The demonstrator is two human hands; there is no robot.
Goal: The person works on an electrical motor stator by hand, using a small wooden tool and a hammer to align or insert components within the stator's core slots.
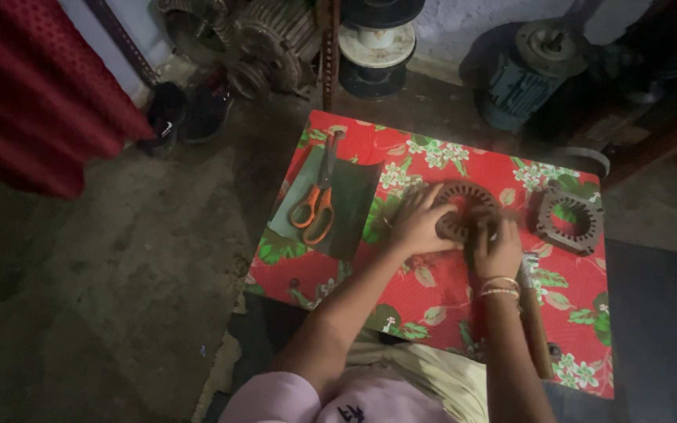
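While both hands grip it, left hand (417,223), right hand (499,249), fingers closed on stator ring (464,207), red floral cloth (440,286)

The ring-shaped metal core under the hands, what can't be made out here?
Head view only:
- Ring-shaped core: near half hidden by left hand and right hand.
- Slot detail: too dim and blurred.
- Hammer: head partly behind the right wrist.

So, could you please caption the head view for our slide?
Both hands, left and right, grip a ring-shaped stator core on a red floral cloth.
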